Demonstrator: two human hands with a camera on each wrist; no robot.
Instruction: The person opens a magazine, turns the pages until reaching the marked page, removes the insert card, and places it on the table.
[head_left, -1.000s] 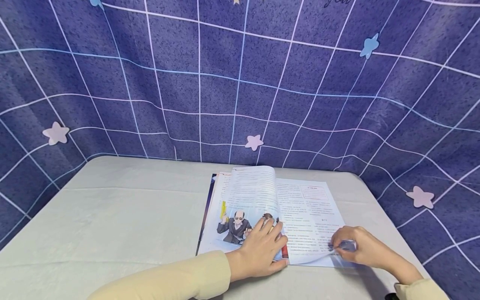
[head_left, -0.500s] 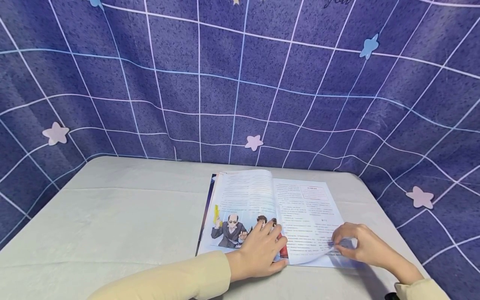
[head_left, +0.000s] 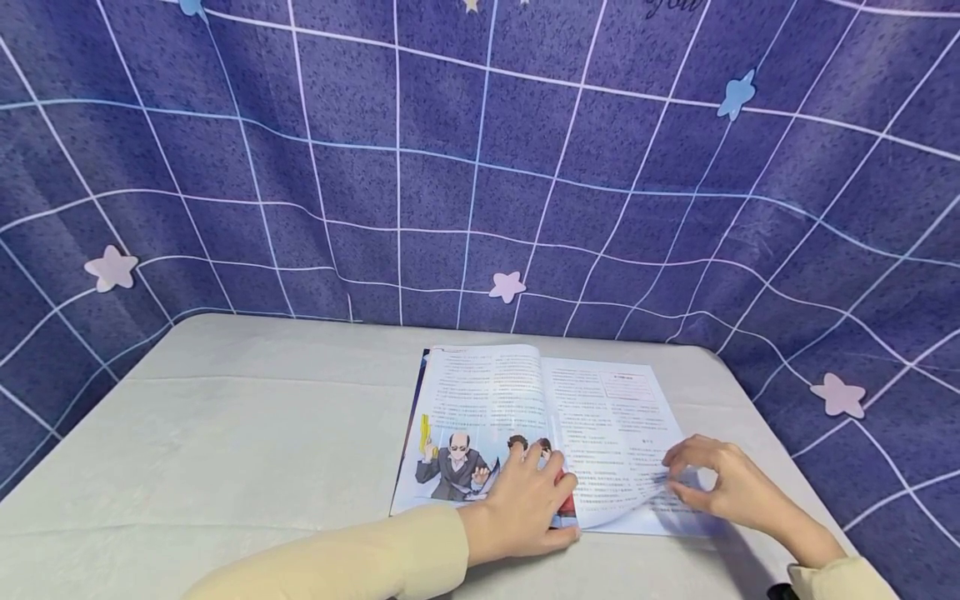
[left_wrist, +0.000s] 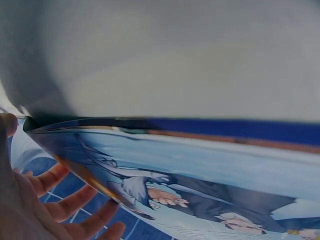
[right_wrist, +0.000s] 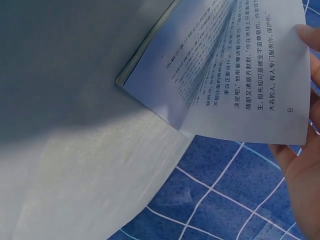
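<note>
An open magazine (head_left: 487, 387) lies on the table, its printed text and cartoon figures on the left page. My left hand (head_left: 521, 504) rests on the lower part of that page beside the fold, fingers spread. In the left wrist view, the fingers of the left hand (left_wrist: 65, 212) lie over the page near the fold. At the lower right corner, my right hand (head_left: 727, 483) pinches a right-hand page (head_left: 592, 417), whose corner is lifted and curls above the sheet below. The right wrist view shows this raised page (right_wrist: 265, 90) between thumb and fingers.
The magazine lies right of centre on a pale cloth-covered table (head_left: 262, 425). Behind and to the sides hangs a blue curtain (head_left: 360, 183) with a grid and stars. A dark object (head_left: 783, 592) shows at the right cuff.
The left-hand page has settled flatter and shifted left, so its cartoon figures moved left. My left hand stays nearly still. My right hand keeps its pinch on the page corner.
</note>
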